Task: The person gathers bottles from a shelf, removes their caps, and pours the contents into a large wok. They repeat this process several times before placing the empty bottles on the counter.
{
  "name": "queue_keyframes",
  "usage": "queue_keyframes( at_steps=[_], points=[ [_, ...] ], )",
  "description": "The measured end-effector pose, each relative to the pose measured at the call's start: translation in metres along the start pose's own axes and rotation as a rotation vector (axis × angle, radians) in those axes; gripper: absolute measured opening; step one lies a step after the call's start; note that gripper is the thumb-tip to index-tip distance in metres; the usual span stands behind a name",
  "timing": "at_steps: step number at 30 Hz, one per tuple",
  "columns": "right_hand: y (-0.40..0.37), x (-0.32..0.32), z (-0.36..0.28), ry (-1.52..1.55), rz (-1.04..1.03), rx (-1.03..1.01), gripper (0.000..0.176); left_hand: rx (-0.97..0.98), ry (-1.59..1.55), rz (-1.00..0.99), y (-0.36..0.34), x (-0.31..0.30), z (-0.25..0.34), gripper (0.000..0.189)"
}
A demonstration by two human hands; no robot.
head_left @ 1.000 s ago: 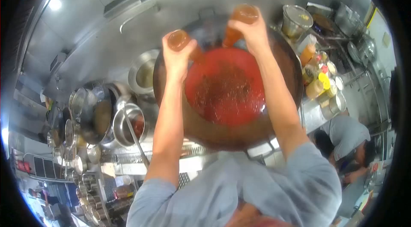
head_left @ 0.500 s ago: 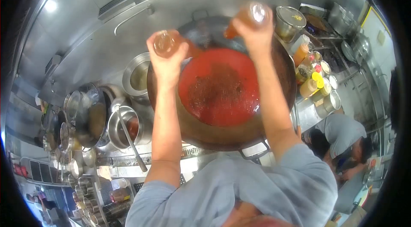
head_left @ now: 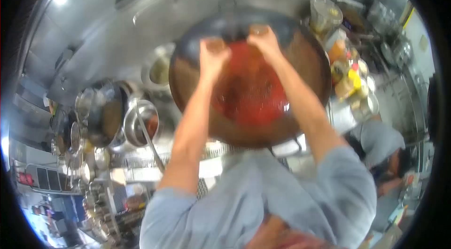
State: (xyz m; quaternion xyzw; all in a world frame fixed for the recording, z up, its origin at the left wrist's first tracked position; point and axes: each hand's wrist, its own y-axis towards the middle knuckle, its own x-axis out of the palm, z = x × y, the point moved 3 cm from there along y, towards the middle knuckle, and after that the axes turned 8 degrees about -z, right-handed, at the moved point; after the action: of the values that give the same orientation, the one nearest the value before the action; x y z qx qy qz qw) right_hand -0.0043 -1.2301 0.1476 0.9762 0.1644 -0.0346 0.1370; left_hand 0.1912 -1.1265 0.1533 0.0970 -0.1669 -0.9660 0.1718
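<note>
A large dark wok (head_left: 188,94) holds red sauce (head_left: 249,108) with a dark patch in its middle. My left hand (head_left: 212,58) is wrapped round a bottle (head_left: 216,45), its base towards the camera, over the far left part of the wok. To its right, my right hand (head_left: 265,44) grips another bottle (head_left: 259,30), also base up, over the far side. Motion blur and the hands hide the bottles' necks.
Left of the wok are a metal pot (head_left: 160,69), a steel bowl (head_left: 131,124) with a ladle (head_left: 149,141) and several pans. Sauce bottles (head_left: 346,87) crowd the right side. Another person (head_left: 378,143) bends at the lower right.
Both hands and their bottles have come closer together, lower over the sauce. The right bottle has moved left and down in view. The whole view has shifted slightly.
</note>
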Motion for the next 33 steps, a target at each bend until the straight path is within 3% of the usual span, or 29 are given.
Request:
queue_keyframes(
  at_steps=[1,2,4,5,7,8,9,11,12,13,15,18,19,22,24,26,27,29,30,32,33],
  points=[
    [0.026,-0.008,-0.019,-0.043,-0.02,-0.21,0.057,0.18,-0.098,0.012,0.013,-0.004,-0.018,0.057],
    [0.038,-0.012,-0.056,0.028,-0.009,-0.303,0.056,0.232,-0.135,0.034,0.029,-0.008,0.012,0.057],
    [0.011,-0.032,-0.103,0.044,0.067,-0.338,0.059,0.06,-0.035,0.108,-0.006,-0.018,0.086,0.058],
    [-0.001,-0.034,-0.121,0.083,0.187,-0.329,0.062,0.127,0.046,0.17,-0.008,-0.021,0.103,0.06],
    [0.01,-0.008,-0.068,0.248,0.243,-0.485,0.062,0.235,-0.212,0.083,0.0,-0.015,0.055,0.06],
    [0.022,-0.002,-0.022,0.099,0.018,-0.17,0.061,0.092,0.064,0.086,0.001,-0.011,0.028,0.061],
    [0.013,0.001,-0.008,0.029,-0.003,0.146,0.064,0.003,0.159,0.074,-0.006,-0.005,0.017,0.06],
    [0.008,-0.003,-0.028,-0.045,-0.032,-0.218,0.063,0.122,-0.023,0.069,-0.009,-0.01,0.019,0.057],
    [0.009,-0.004,-0.037,0.081,-0.009,-0.252,0.06,0.149,-0.143,0.091,-0.008,-0.013,0.029,0.056],
    [0.007,-0.002,-0.035,0.222,0.023,-0.267,0.06,0.041,-0.138,0.061,-0.001,-0.019,0.017,0.057],
    [0.022,0.006,-0.006,-0.011,-0.178,0.058,0.063,-0.09,0.034,0.072,-0.001,-0.016,0.005,0.059],
    [0.016,-0.001,-0.014,-0.146,-0.129,-0.083,0.061,-0.043,-0.131,0.153,-0.019,-0.019,0.029,0.062],
    [-0.001,-0.001,-0.043,-0.037,-0.053,-0.144,0.059,-0.063,-0.115,0.158,-0.023,-0.019,0.028,0.063],
    [-0.005,0.01,-0.028,-0.014,-0.152,-0.123,0.06,-0.157,0.042,0.125,-0.031,-0.014,0.034,0.067],
    [0.022,0.011,-0.037,0.114,-0.229,-0.131,0.06,-0.003,0.104,0.158,-0.033,-0.019,0.06,0.067],
    [0.016,0.008,-0.053,0.171,-0.065,-0.275,0.056,0.125,0.07,0.226,-0.05,-0.017,0.081,0.068],
    [0.008,0.003,-0.06,0.203,0.034,-0.339,0.054,0.003,0.228,0.223,-0.049,-0.017,0.084,0.068],
    [0.016,0.012,-0.013,-0.334,-0.376,-0.039,0.057,-0.288,0.515,0.19,-0.07,-0.006,0.074,0.069],
    [0.019,0.009,0.002,-0.367,-0.351,-0.096,0.061,-0.185,0.368,0.106,-0.071,-0.01,0.059,0.069],
    [0.014,-0.001,-0.041,-0.194,-0.172,-0.24,0.064,0.009,0.338,0.308,-0.074,-0.025,0.073,0.068],
    [-0.007,-0.011,-0.062,-0.104,-0.084,-0.236,0.066,0.0,-0.022,0.353,-0.08,-0.028,0.052,0.068]
  ],
)
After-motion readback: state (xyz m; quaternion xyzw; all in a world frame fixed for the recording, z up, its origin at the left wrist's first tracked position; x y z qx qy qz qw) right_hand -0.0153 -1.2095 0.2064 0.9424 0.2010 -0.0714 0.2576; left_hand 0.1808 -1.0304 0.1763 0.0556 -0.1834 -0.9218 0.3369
